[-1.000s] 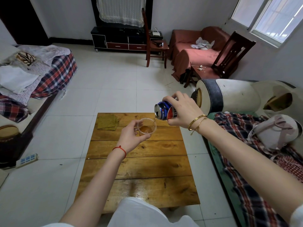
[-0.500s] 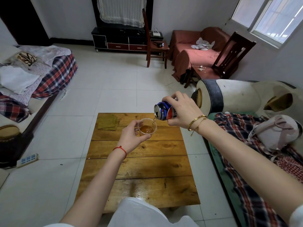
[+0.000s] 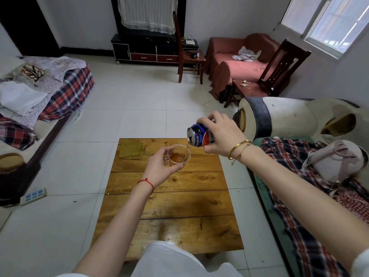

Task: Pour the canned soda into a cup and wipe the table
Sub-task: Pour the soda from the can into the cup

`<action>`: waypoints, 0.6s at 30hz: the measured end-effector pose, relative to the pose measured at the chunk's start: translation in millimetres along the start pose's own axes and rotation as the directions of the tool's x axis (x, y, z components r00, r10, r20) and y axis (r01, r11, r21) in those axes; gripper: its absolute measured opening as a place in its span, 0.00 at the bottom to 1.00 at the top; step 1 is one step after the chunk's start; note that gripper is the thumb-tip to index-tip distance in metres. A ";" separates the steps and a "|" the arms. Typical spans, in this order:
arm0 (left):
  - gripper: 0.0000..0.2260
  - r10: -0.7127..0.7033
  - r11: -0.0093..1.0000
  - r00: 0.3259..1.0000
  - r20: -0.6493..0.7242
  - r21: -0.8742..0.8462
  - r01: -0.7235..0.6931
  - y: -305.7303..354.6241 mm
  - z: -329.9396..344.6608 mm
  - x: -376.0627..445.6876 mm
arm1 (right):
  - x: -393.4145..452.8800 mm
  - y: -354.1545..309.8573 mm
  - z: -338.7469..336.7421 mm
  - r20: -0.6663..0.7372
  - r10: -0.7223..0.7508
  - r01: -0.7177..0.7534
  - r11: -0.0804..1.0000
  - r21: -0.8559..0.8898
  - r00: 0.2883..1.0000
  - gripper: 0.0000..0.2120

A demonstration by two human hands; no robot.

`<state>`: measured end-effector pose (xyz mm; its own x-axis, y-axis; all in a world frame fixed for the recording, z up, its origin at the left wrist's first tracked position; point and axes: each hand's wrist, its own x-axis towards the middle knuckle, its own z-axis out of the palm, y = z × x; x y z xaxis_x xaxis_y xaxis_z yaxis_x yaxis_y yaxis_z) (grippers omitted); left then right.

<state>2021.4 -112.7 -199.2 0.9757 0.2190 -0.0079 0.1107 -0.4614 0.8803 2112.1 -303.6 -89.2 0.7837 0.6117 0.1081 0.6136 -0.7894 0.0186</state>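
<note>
1. Nearest me, at the bottom centre of the frame, I see a white-clad knee (image 3: 171, 262) overlapping the near edge of the low table of wooden planks (image 3: 169, 208); the plank closest to me carries a glossy sheen.
2. My left hand (image 3: 159, 168), with a red string bracelet (image 3: 146, 183) at the wrist, sits just above the middle of the frame. Its thumb and fingers curl around the small clear plastic cup (image 3: 179, 159), which is raised over the far half of the table and holds amber liquid.
3. My right hand (image 3: 221, 136), right of centre with two gold bracelets (image 3: 238, 149) at the wrist, wraps the blue, red and white soda can (image 3: 197, 135) from above, thumb on the lower side and fingers bent over the top. The can is tipped to the left with its mouth just above the cup's right rim, and a thin stream runs from it into the cup.
4. Beyond the cup, at the table's far left corner, lies a flat olive-green cloth (image 3: 132, 150).
5. To the right of the frame, a plaid blanket (image 3: 289, 154) and a pale pink bag (image 3: 335, 162) lie on a couch.
6. Further back, upper centre, a dark wooden chair (image 3: 187, 56) stands before a black media cabinet (image 3: 143, 48).
</note>
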 end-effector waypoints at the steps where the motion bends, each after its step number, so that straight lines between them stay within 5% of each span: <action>1: 0.30 0.000 1.000 1.000 0.002 0.003 0.000 0.4 0.2 -0.1 | 0.1 0.1 0.1 0.000 -0.002 0.002 1.000 -0.002 1.000 0.33; 18: 0.30 -0.036 0.999 0.999 -0.001 -0.012 0.036 -11.1 2.8 -5.9 | -0.8 5.7 23.7 0.010 0.010 -0.010 0.999 0.036 1.000 0.33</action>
<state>2015.0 -111.3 -210.3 0.9708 0.2366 -0.0391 0.1437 -0.4432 0.8848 2117.3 -307.3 -112.7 0.7907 0.6043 0.0983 0.6085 -0.7933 -0.0178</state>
